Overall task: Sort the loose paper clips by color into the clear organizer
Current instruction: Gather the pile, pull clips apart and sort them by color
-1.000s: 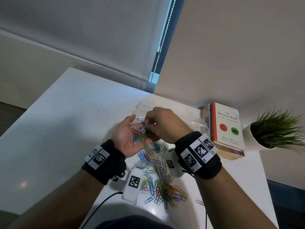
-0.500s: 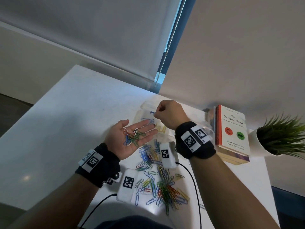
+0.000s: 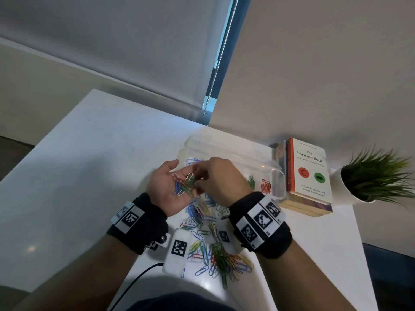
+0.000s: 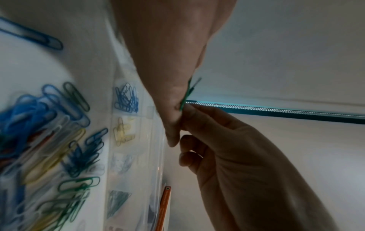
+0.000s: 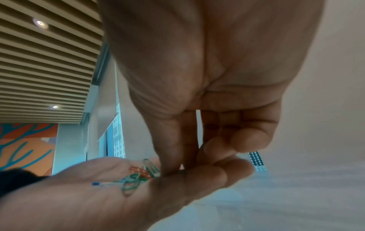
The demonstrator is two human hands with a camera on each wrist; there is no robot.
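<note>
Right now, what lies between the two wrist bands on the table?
Loose paper clips of mixed colours, on the white table between the wrist bands; head view.

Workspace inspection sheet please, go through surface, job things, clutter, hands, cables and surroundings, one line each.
Surface: white table, glossy, set against the wall.
Job's things: clear organizer beyond the hands, compartments holding blue, yellow, green and red clips; mixed loose pile on the table near the person.
Clutter: stack of books and potted plant right of the organizer.
Hands: left hand palm up, cupping a handful of mixed clips; right hand pinching among them, at a green clip.
Cables: black cable trailing from the left wrist gear.
Surroundings: roller blinds with a bead chain.
</note>
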